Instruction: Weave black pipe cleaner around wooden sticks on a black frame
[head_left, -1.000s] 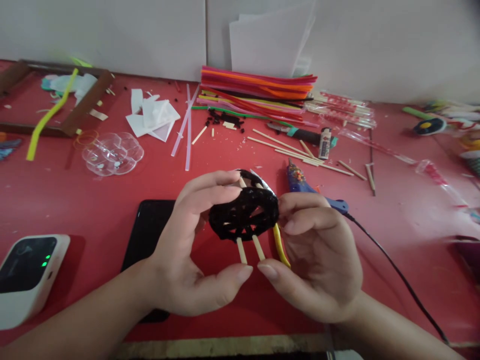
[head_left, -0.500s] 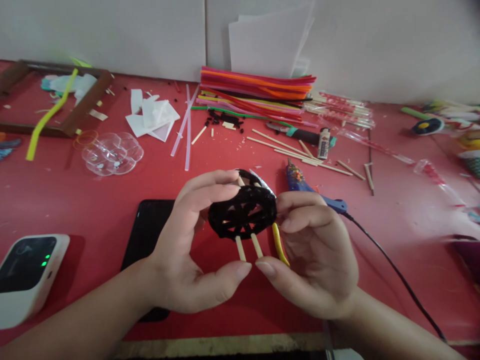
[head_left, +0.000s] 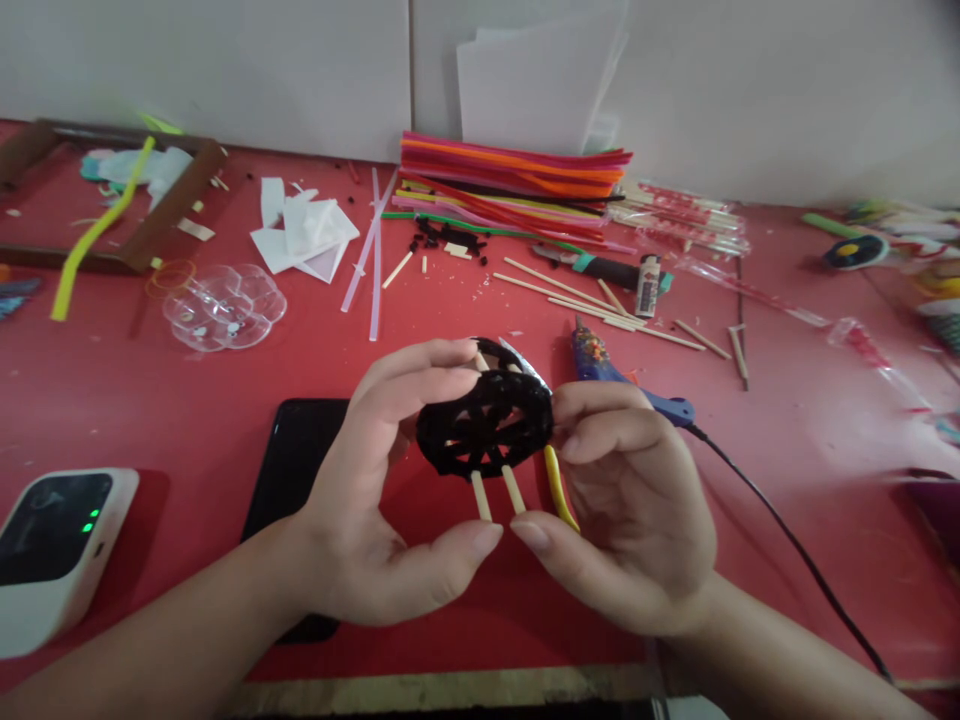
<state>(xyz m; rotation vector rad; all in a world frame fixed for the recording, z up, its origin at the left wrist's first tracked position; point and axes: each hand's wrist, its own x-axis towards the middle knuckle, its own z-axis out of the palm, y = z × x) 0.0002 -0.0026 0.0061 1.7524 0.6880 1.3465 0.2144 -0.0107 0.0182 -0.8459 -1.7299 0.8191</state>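
Both hands hold a black disc [head_left: 485,424] of wound pipe cleaner above the red table [head_left: 787,420]. The left hand [head_left: 382,500] curls round the disc's left edge, fingers pressing along its top rim and thumb stretched under it. The right hand [head_left: 630,500] pinches the right edge with its fingers, and its thumb reaches in below, tip just beside the left thumb's tip. Two sticks [head_left: 496,493] jut down out of the disc, ending just above the two thumbs; whether they touch the thumbs cannot be told. A yellow handle [head_left: 559,488] shows under the right fingers, with a metal blade tip [head_left: 525,362] behind the disc. A black phone [head_left: 296,460] lies flat just left of the left hand, and a white device [head_left: 52,550] with a green light sits near the table's left edge. A glue gun [head_left: 607,368] with a black cord [head_left: 787,540] lies behind the right hand. Farther back are a heap of pipe cleaners [head_left: 517,185], loose skewers [head_left: 570,292], a clear tray [head_left: 223,307] and white scraps [head_left: 304,232].
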